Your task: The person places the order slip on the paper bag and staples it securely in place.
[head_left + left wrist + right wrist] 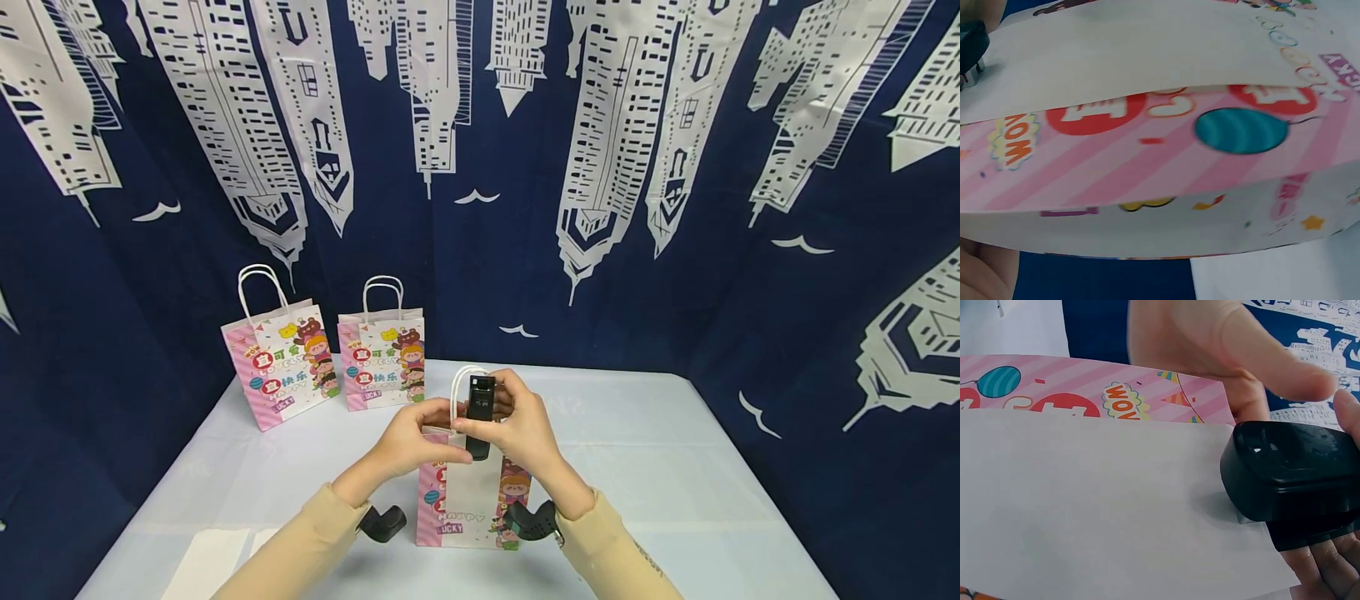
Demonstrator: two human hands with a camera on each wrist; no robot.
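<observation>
At the near middle of the table stands a pink and white cartoon paper gift bag (431,518) with white handles. A blank white sheet (1085,500) lies against its front, covering part of the print. My left hand (414,435) pinches the bag's top edge on the left, thumb in front and fingers behind. My right hand (528,423) grips a black stapler (480,417), held upright over the top edge of bag and sheet. In the right wrist view the stapler's head (1291,469) straddles that edge, and the left thumb reaches toward it.
Two matching gift bags, one (281,367) at the far left and one (381,362) beside it, stand at the back of the table. White paper strips (206,562) lie at the front left. A navy curtain (480,250) with white buildings hangs behind the table.
</observation>
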